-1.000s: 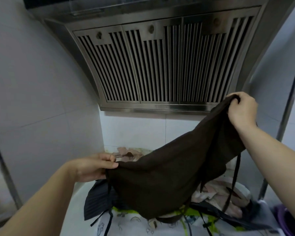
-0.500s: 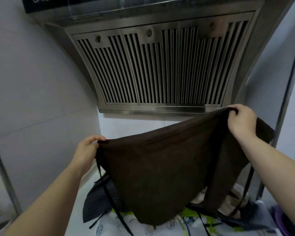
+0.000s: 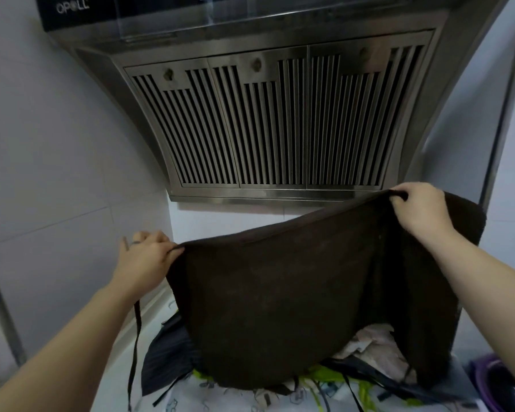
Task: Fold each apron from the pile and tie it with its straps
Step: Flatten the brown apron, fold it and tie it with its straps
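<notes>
While your left hand (image 3: 144, 257) and right hand (image 3: 419, 209) are pinching the top corners of the brown apron (image 3: 280, 292), it is hanging unfolded over the pile (image 3: 375, 349). Nothing is looking folded or tied yet.

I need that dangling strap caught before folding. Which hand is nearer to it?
Left. The left hand grips a corner of the brown apron just above the strap; the right hand holds the far corner.

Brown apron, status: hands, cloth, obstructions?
Left hand pinches one top corner, right hand grips the other, higher. Brown apron hangs spread, unfolded. Pile crowds under its hem; strap dangles by left wrist.
</notes>
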Available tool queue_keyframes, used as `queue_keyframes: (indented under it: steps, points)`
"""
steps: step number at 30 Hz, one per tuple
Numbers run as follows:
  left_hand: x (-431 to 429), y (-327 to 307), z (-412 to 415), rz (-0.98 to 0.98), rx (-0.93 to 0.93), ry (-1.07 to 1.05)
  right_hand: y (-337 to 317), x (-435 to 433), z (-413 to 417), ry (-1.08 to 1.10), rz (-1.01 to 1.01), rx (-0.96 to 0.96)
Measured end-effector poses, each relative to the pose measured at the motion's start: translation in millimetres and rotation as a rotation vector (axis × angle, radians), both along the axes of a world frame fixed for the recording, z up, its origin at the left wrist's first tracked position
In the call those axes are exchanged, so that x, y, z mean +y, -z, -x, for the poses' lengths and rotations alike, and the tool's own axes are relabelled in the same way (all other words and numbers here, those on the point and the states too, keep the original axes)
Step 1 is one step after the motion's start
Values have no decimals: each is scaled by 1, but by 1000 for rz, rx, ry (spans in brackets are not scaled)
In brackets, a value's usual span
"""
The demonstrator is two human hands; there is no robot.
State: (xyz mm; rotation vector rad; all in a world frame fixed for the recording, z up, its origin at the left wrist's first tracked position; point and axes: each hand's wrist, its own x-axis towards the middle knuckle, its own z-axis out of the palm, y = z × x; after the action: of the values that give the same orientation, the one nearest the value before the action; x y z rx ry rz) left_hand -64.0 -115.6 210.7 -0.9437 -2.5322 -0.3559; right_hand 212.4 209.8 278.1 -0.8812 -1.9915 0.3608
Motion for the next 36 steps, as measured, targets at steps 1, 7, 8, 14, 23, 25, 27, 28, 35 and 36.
queue_keyframes:
  steps: [1, 7, 8, 14, 23, 25, 27, 28, 35, 36]
  points:
    - [2, -6, 1, 98, 35, -107, -5, -3, 1, -24, 21, -85]
    - [30, -33, 14, 437, 12, -355, -17, -1, 25, -33, 210, -730]
    - [35, -34, 21, 435, -9, -383, -12, 6, 31, -31, 290, -754]
    - [62, -35, 40, 347, 111, -409, 20, 46, 68, -33, 407, -676]
    - [62, -9, 17, -1338, -421, 72, 66, 26, 47, -115, -191, 307]
    - [49, 33, 5, -1354, -475, 93, 97, 20, 34, -132, -108, 225]
    - [32, 74, -2, -1296, -499, 51, 128, 14, 21, -173, -14, 73]
    - [20, 97, -7, -1218, -494, -2, 146, 9, 12, -188, 11, -27]
    - [-42, 176, -26, -426, -546, -194, 212, 3, -11, -277, 135, -841]
    - [-49, 178, -25, -296, -591, -203, 211, -2, -12, -260, 141, -972]
